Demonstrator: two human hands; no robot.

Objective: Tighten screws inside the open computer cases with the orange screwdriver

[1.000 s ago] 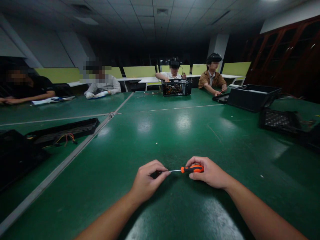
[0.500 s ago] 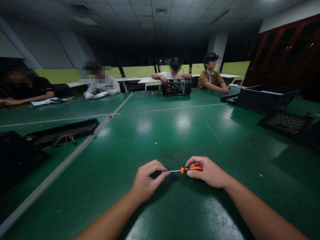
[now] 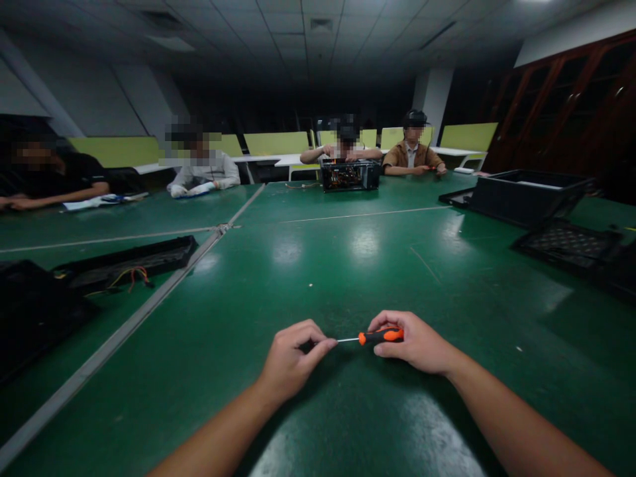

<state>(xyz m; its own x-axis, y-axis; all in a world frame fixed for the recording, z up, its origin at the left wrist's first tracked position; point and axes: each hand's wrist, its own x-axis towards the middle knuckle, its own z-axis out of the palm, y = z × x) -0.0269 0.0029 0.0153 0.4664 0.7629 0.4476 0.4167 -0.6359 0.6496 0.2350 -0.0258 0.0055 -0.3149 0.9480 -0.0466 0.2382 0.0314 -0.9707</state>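
A screwdriver (image 3: 381,336) with an orange and black handle lies crosswise between my hands, its thin metal shaft pointing left. My left hand (image 3: 297,358) pinches the shaft near its tip between thumb and fingers, so the tip itself is hidden. Around the handle curl the fingers and thumb of my right hand (image 3: 415,341), closed on its rear part. Both hands are low over the green table (image 3: 358,411), near its front.
Across the table a person works over an open computer case (image 3: 350,175); other people sit alongside. Black case parts (image 3: 529,195) stand at the right. On the left lies a black panel (image 3: 129,262) with coloured wires. A grey strip (image 3: 149,305) crosses the tabletop diagonally.
The screwdriver handle has rolled about its axis in my right hand, showing a different orange patch. My left hand stays put. The far-right person has turned and drawn their arms in.
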